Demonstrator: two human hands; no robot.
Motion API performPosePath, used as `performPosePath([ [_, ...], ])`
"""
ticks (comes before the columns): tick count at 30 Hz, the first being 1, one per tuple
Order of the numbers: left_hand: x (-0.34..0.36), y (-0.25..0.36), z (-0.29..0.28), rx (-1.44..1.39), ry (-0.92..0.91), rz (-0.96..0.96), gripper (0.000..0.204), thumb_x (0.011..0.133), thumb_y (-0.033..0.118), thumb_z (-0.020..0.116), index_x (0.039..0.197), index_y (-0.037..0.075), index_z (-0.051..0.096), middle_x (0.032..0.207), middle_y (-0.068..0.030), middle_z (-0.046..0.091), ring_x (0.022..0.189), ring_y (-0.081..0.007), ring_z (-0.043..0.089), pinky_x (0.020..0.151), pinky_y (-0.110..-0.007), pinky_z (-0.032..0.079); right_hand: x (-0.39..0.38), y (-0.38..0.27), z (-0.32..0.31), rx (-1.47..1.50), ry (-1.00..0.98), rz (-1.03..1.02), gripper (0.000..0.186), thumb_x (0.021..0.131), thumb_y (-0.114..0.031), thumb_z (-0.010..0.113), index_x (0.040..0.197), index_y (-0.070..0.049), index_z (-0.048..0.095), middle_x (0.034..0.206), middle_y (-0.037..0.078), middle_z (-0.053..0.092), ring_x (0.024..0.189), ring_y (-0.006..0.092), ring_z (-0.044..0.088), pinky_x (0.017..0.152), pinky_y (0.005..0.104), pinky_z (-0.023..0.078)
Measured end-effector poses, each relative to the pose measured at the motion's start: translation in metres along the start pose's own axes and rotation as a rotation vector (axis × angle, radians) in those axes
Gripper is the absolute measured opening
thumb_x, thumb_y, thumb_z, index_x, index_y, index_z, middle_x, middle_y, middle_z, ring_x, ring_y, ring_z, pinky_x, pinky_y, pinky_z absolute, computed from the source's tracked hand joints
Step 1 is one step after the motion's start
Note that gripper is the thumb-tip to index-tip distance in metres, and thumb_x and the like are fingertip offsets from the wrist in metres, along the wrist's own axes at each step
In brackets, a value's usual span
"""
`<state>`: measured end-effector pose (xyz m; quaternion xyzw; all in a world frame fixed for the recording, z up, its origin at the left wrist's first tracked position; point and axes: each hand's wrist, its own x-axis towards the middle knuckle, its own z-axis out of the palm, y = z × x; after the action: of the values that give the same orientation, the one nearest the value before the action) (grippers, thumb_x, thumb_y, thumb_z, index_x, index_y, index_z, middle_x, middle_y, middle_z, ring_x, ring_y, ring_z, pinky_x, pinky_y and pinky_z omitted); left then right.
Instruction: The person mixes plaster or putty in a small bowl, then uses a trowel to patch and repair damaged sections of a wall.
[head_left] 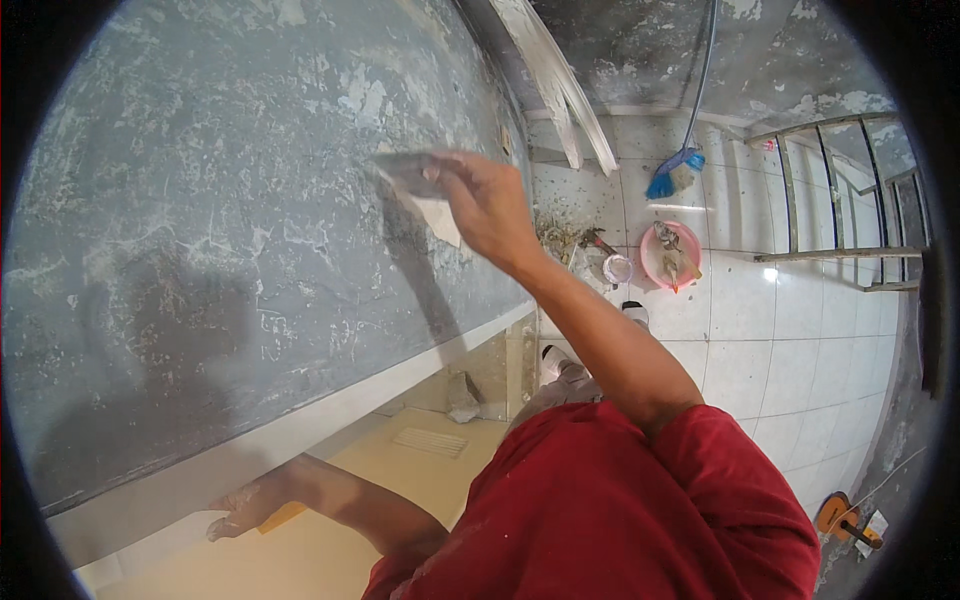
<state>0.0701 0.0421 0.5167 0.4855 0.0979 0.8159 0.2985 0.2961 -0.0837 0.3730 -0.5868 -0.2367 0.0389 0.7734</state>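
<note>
My right hand (485, 205) is raised against the grey wall, its fingers closed round a flat, dark-grey scraper (405, 172) that is smeared by motion. Its blade meets the wall surface (250, 170), where grey paint is patchy and scratched. Just below the scraper, a bare pale patch (436, 222) shows. Lower left, my left hand (245, 508) is at the white ledge (250, 455) along the wall's lower edge, fingers stretched out and slightly bent. Beneath its wrist shows an orange-yellow piece (282, 517); whether the hand touches it I cannot tell.
On the white tiled floor stand a pink basin (671, 256) with tools in it, a small white tub (617, 268), a hammer (598, 240) and scattered paint flakes (560, 232). A blue broom (676, 172) leans behind. A metal ladder (840, 190) is at right.
</note>
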Motion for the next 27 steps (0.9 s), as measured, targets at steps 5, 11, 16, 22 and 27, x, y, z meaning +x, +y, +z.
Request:
performPosePath([
  [5, -0.001, -0.001, 0.005, -0.018, 0.003, -0.005, 0.078, 0.084, 0.062, 0.043, 0.129, -0.003, 0.041, 0.136, -0.0235, 0.039, 0.124, -0.0364, 0.041, 0.104, -0.054, 0.034, 0.014, 0.016, 0.003, -0.048, 0.118, -0.075, 0.022, 0.086, -0.007, 0.058, 0.105, 0.002, 0.065, 0.089, 0.015, 0.070, 0.079, 0.0144, 0.064, 0.074, 0.0266, 0.048],
  [11, -0.001, 0.002, 0.000, 0.040, 0.017, -0.018, 0.079, 0.086, 0.062, 0.039, 0.131, -0.002, 0.039, 0.138, -0.0231, 0.037, 0.126, -0.0366, 0.040, 0.104, -0.055, 0.033, 0.004, 0.014, -0.004, 0.112, 0.062, -0.032, 0.021, 0.088, -0.006, 0.056, 0.105, 0.004, 0.064, 0.088, 0.011, 0.069, 0.080, 0.0118, 0.062, 0.073, 0.0253, 0.048],
  [16, -0.005, 0.006, 0.010, 0.037, 0.063, -0.062, 0.079, 0.086, 0.064, 0.036, 0.131, -0.002, 0.039, 0.138, -0.0231, 0.036, 0.126, -0.0372, 0.039, 0.104, -0.055, 0.033, 0.015, 0.020, -0.007, 0.120, 0.101, 0.034, 0.022, 0.089, -0.006, 0.058, 0.106, 0.005, 0.063, 0.091, 0.009, 0.069, 0.083, 0.0094, 0.060, 0.074, 0.0239, 0.046],
  [22, -0.004, 0.003, 0.010, 0.064, 0.053, -0.015, 0.078, 0.088, 0.063, 0.034, 0.131, -0.001, 0.039, 0.138, -0.0225, 0.037, 0.125, -0.0374, 0.040, 0.103, -0.055, 0.033, 0.011, 0.014, 0.001, 0.140, 0.039, 0.016, 0.022, 0.089, -0.010, 0.059, 0.104, 0.005, 0.064, 0.088, 0.008, 0.068, 0.081, 0.0097, 0.059, 0.073, 0.0244, 0.046],
  [27, -0.004, 0.006, 0.011, 0.016, 0.144, -0.075, 0.073, 0.089, 0.062, 0.033, 0.125, -0.001, 0.044, 0.134, -0.0218, 0.041, 0.123, -0.0371, 0.042, 0.103, -0.055, 0.032, 0.013, 0.001, -0.012, 0.266, 0.086, 0.133, 0.019, 0.089, -0.012, 0.058, 0.089, 0.005, 0.066, 0.082, 0.007, 0.067, 0.073, 0.0088, 0.057, 0.066, 0.0267, 0.047],
])
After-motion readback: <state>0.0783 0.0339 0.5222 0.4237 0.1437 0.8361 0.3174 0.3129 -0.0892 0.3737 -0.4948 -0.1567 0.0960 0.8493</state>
